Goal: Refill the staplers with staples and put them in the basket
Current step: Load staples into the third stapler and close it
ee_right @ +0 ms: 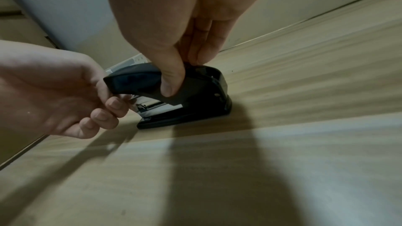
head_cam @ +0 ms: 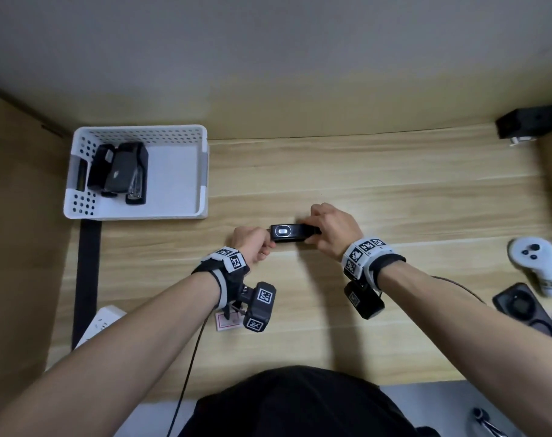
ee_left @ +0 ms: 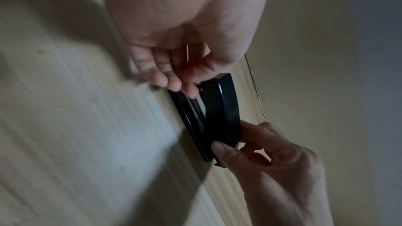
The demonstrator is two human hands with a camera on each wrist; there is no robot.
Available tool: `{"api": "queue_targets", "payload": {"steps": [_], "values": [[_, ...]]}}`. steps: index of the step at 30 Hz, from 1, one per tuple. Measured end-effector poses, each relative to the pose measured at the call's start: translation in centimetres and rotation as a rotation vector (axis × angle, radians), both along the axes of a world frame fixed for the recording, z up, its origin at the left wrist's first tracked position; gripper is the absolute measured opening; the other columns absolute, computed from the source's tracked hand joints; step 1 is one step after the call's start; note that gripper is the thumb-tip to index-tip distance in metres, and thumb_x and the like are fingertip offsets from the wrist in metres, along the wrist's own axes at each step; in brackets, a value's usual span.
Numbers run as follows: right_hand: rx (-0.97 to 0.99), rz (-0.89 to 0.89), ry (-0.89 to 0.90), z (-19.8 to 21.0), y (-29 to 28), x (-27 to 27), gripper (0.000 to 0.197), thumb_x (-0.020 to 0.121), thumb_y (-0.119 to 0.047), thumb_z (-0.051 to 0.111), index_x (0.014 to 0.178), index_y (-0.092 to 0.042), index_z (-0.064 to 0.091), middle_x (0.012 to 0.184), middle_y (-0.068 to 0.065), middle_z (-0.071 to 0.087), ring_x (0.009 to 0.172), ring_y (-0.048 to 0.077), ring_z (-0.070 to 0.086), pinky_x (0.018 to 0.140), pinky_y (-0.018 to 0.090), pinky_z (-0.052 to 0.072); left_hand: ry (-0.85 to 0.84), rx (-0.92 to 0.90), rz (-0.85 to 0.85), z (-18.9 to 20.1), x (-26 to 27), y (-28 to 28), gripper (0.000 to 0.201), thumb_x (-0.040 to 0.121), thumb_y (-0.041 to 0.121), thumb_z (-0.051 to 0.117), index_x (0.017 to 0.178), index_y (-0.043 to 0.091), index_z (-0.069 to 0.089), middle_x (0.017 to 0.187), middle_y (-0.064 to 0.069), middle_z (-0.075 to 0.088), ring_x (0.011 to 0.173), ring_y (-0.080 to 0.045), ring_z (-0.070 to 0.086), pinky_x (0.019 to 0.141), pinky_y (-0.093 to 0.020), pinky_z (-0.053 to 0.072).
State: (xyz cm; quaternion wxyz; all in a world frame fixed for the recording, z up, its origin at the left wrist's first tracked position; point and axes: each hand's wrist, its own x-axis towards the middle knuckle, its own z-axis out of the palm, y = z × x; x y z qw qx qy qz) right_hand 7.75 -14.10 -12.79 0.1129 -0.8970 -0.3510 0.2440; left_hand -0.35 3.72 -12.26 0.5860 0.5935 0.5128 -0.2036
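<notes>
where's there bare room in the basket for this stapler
The basket's right half is bare floor, bordered by its right wall and the staplers crowded against the left wall. The desk strip between the basket and the stapler held by the left hand and right hand is bare for passing.

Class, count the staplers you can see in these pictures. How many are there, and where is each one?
3. Two staplers lie in the white basket; one stapler stands on the desk, held between both hands. More may be hidden.

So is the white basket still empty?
No, the white basket already holds black staplers lying in its left half, while both hands work on another stapler out on the desk.
</notes>
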Motion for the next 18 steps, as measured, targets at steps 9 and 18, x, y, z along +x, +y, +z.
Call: {"api": "queue_targets", "payload": {"steps": [9,18], "values": [[0.015,-0.001,0.041,0.6,-0.6,0.1,0.045,0.083,-0.031,0.072,0.126,-0.029,0.061,0.099,-0.004,0.052,0.099,0.018,0.048,0.066,0.035,0.047,-0.003,-0.04,-0.05,0.5,0.3,1.7,0.019,0.083,0.003,0.053,0.093,-0.005,0.067,0.066,-0.012,0.065,0.048,-0.017,0.045,0.047,-0.024,0.039],[0.019,-0.059,0.037,0.2,-0.9,-0.1,0.04,0.081,-0.031,0.073,0.121,-0.03,0.065,0.095,-0.005,0.055,0.099,0.018,0.052,0.069,0.034,0.047,-0.002,-0.107,0.058,0.3,-0.1,0.8,0.028,0.075,0.002,0.053,0.097,-0.007,0.067,0.062,-0.012,0.059,0.045,-0.017,0.041,0.049,-0.024,0.046]]}}
